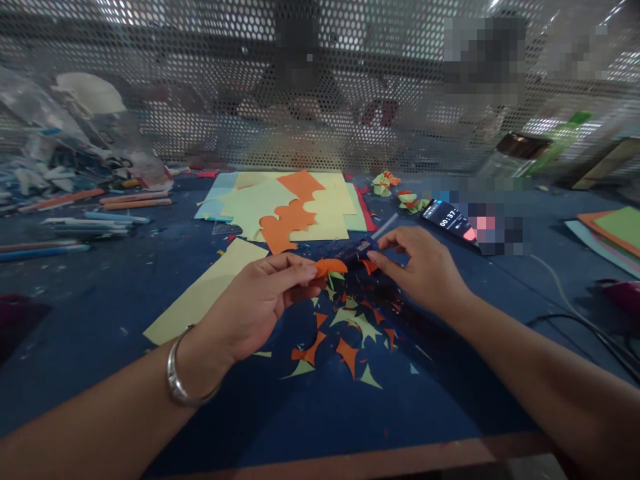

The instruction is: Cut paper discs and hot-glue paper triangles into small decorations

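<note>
My left hand (260,300), with a silver bangle at the wrist, pinches a small folded orange paper piece (330,267) above the blue table (100,300). My right hand (425,270) is closed around a dark tube-like thing (357,252), maybe a glue stick, and its fingertips touch a small orange scrap (369,266). Orange and pale green paper offcuts (350,333) lie scattered under both hands. A pale yellow sheet (210,293) lies beneath my left hand.
A stack of coloured sheets with a cut orange strip (290,213) lies behind. Finished paper flowers (385,183) and a phone showing a timer (447,220) sit at right. Pens and pencils (75,223) lie at left, cables (590,327) at right, a perforated metal screen (320,87) behind.
</note>
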Tool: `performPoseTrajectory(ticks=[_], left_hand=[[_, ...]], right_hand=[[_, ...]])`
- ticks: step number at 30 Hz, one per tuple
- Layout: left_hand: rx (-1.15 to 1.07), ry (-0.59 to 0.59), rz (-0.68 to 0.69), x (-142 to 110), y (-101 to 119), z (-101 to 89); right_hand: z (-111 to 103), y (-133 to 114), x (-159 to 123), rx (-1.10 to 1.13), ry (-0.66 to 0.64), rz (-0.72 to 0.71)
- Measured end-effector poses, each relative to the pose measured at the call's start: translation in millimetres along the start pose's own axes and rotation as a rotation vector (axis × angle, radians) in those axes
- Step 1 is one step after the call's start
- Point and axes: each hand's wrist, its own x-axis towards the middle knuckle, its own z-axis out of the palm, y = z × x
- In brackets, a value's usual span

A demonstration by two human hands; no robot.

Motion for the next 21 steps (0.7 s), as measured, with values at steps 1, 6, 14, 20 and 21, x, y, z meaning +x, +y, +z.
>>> performPoseTrajectory(ticks=[1, 6, 14, 20, 21], left_hand=[[0.006, -0.002, 0.001, -0.1, -0.9, 0.3], [0.054, -0.038, 0.013, -3.1, -3.3, 4.8], [0.124, -0.065, 0.039, -8.0, -7.2, 10.9], [0.179, -0.110, 0.070, -12.8, -11.9, 12.7], [0.193, -0.114, 0.077, -13.5, -12.3, 12.7]], right_hand=[[-2.2, -6.1, -1.0, 0.019, 0.021, -0.042], [-8.7, -35.4, -10.0, 0.256, -0.092, -0.118], [-9.5, -45.8, -13.8, 0.304, -0.092, -0.225], [-11.4, -49.5, -16.3, 0.302, -0.077, -0.234], [-11.2, -49.8, -16.7, 0.299, -0.073, -0.234]])
